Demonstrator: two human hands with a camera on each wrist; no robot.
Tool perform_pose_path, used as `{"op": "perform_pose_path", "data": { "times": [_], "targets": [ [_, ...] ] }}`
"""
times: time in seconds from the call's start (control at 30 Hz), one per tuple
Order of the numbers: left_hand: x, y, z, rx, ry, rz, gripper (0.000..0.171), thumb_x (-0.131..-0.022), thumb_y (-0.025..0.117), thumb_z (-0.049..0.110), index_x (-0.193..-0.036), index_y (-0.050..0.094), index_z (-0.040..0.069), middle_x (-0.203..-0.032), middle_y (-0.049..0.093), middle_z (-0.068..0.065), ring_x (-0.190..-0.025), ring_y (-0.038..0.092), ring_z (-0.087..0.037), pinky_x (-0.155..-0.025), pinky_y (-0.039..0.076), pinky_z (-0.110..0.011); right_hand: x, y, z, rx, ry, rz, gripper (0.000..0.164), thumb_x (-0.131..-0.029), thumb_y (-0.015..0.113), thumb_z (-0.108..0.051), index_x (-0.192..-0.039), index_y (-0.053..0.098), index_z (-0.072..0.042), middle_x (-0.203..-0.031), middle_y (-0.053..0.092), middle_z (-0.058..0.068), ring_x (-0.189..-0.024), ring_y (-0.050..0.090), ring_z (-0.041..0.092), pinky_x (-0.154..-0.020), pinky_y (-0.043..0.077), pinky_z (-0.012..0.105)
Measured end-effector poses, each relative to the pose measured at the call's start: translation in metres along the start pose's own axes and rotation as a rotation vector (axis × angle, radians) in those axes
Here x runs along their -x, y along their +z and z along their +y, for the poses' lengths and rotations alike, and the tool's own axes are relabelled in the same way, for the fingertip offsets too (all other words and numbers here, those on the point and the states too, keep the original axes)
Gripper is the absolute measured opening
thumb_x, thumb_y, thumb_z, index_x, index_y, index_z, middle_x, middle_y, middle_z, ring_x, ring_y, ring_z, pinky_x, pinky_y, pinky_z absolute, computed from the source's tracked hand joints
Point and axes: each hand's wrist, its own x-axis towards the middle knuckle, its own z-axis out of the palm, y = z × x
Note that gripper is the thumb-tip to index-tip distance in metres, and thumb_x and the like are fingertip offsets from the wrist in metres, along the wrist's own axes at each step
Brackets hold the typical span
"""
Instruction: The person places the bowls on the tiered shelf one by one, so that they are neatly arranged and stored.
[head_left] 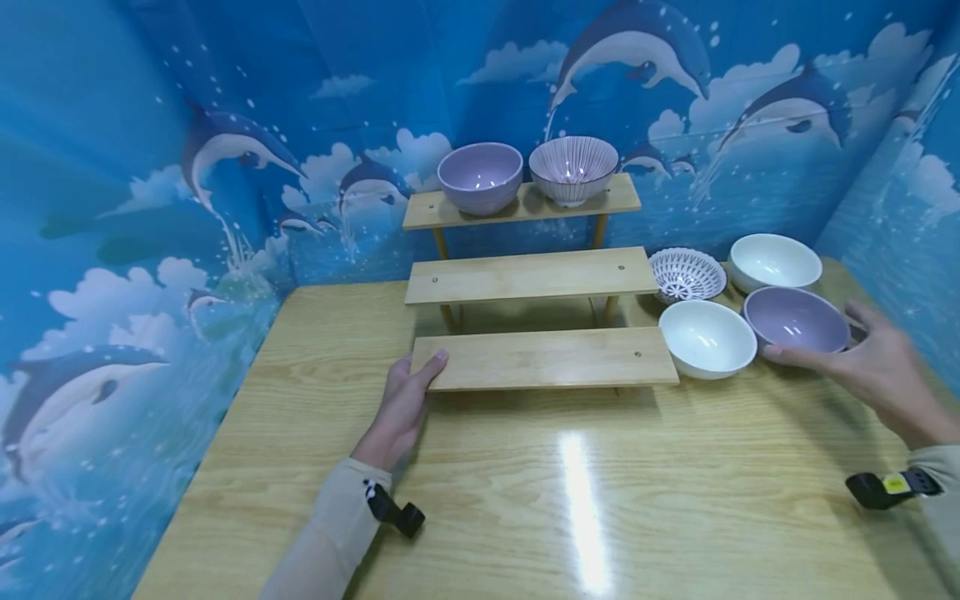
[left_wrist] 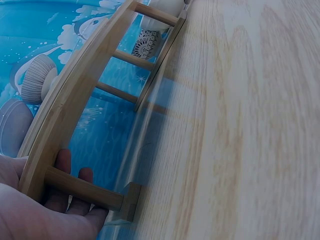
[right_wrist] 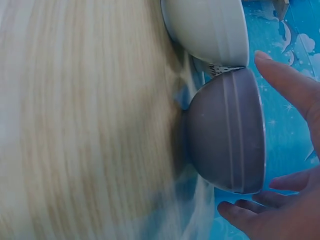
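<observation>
My left hand (head_left: 399,410) grips the left end of the lowest board of a three-step wooden shelf (head_left: 551,360), thumb on top. In the left wrist view its fingers (left_wrist: 80,200) reach under the board, around a round leg (left_wrist: 82,187). On the right, my right hand (head_left: 888,375) is spread beside a purple bowl (head_left: 797,321). Its thumb and fingers stand apart on two sides of the rim in the right wrist view, not closed on the bowl. A white bowl (head_left: 707,340) sits immediately left of that purple bowl.
The top board carries another purple bowl (head_left: 480,177) and a striped bowl (head_left: 573,169). Behind the front bowls, a patterned bowl (head_left: 687,275) and a second white bowl (head_left: 775,262) stand on the wooden table (head_left: 495,500). A blue dolphin-print backdrop (head_left: 465,75) encloses the back and sides.
</observation>
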Motion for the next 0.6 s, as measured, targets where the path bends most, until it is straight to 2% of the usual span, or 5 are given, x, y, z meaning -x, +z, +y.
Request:
{"op": "perform_pose_path", "data": {
  "times": [0.07, 0.23, 0.47, 0.6],
  "targets": [
    [-0.0003, 0.0000, 0.0000, 0.000, 0.000, 0.000, 0.060, -0.099, 0.066, 0.032, -0.147, 0.043, 0.006, -0.144, 0.049, -0.010, -0.138, 0.044, -0.026, -0.118, 0.033, -0.039, -0.0009, 0.0017, 0.0014, 0.000, -0.022, 0.014, 0.116, -0.078, 0.089, -0.035, -0.156, 0.016, 0.009, -0.145, 0.033, 0.042, -0.115, 0.042, 0.051, -0.060, 0.034, 0.012],
    [0.0001, 0.0004, 0.0005, -0.002, -0.006, 0.004, 0.061, -0.099, 0.067, 0.032, -0.147, 0.042, 0.005, -0.145, 0.048, -0.010, -0.139, 0.044, -0.026, -0.118, 0.033, -0.039, -0.0036, 0.0047, 0.0051, -0.012, -0.042, 0.020, 0.107, -0.077, 0.090, -0.033, -0.152, 0.027, 0.011, -0.133, 0.044, 0.037, -0.101, 0.045, 0.039, -0.057, 0.037, 0.009],
    [0.0007, 0.0009, 0.0009, -0.001, -0.008, 0.013, 0.061, -0.098, 0.067, 0.032, -0.147, 0.042, 0.005, -0.144, 0.049, -0.010, -0.138, 0.044, -0.025, -0.118, 0.033, -0.038, -0.0084, 0.0069, 0.0076, -0.015, -0.013, 0.006, 0.113, -0.079, 0.089, -0.035, -0.155, 0.019, 0.010, -0.138, 0.040, 0.039, -0.108, 0.041, 0.043, -0.060, 0.033, 0.009],
    [0.0009, 0.0012, 0.0011, -0.005, -0.013, 0.019, 0.062, -0.098, 0.068, 0.032, -0.147, 0.042, 0.006, -0.144, 0.049, -0.010, -0.138, 0.044, -0.025, -0.118, 0.033, -0.038, -0.0095, 0.0072, 0.0076, -0.003, 0.007, -0.004, 0.115, -0.079, 0.088, -0.037, -0.156, 0.015, 0.010, -0.140, 0.037, 0.040, -0.114, 0.040, 0.047, -0.062, 0.033, 0.013]
  ]
}}
